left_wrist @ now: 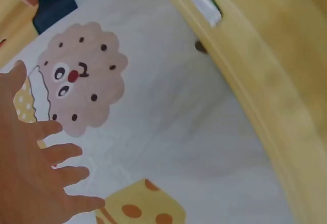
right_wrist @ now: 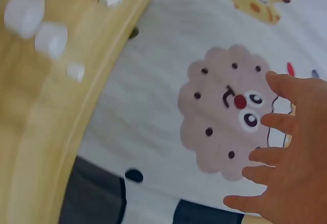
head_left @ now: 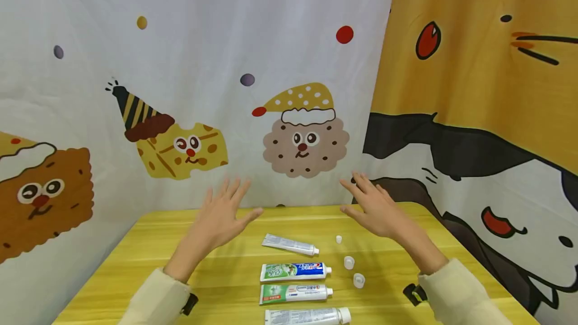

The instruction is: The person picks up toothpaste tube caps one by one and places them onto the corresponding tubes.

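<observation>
Both hands are raised over the far part of the table with fingers spread and nothing in them. My left hand point(head_left: 222, 217) is up and left of the toothpaste tubes; my right hand point(head_left: 377, 209) is up and right, above the loose caps. Farthest back lies a small silver-white tube point(head_left: 290, 244). Nearer are a green-and-blue toothpaste tube point(head_left: 294, 271), a green-and-white toothpaste tube point(head_left: 294, 293) and, at the bottom edge, a white tube point(head_left: 302, 316) with a wide white end. A small white cap point(head_left: 338, 239) and two larger white caps point(head_left: 349, 263) lie right of them.
The yellow wood-grain table point(head_left: 135, 275) ends at a white curtain point(head_left: 194, 64) with cartoon food prints. Another curtain point(head_left: 474, 79) with large cartoon animals hangs along the right side. Dark bands with a buckle hang at both sleeve cuffs point(head_left: 158, 295).
</observation>
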`<state>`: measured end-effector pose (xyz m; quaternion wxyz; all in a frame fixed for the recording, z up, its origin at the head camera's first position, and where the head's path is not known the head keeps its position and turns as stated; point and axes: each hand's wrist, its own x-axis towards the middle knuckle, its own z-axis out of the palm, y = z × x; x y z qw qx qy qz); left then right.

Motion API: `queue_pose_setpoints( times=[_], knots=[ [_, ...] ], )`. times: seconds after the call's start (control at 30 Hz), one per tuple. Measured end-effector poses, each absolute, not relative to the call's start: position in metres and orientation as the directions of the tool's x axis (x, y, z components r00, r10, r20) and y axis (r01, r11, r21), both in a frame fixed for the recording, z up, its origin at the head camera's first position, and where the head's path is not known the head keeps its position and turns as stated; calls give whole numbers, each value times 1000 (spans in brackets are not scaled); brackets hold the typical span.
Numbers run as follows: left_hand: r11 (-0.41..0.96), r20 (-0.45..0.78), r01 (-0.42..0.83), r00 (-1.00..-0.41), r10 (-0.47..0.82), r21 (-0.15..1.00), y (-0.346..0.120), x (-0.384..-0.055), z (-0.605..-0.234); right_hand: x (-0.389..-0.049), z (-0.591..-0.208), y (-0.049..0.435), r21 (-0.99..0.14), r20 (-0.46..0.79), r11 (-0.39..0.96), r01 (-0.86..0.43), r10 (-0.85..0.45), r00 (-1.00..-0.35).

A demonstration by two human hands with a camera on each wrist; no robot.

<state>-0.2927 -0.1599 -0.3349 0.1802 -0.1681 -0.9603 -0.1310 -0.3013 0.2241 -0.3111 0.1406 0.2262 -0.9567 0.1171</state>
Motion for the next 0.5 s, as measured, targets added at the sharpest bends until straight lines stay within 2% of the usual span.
queue_pose_setpoints(
  times=[0.23, 0.5],
  knots=[
    [861, 394, 399, -880, 264, 315, -147, -275, -354, -278, -339, 219, -206, 342, 835, -511, -428, -837],
    [792, 338, 448, -884, 324, 414, -132, -260, -369, -270, -362, 217, -312, 267, 811, -495, -426, -865]
  ],
)
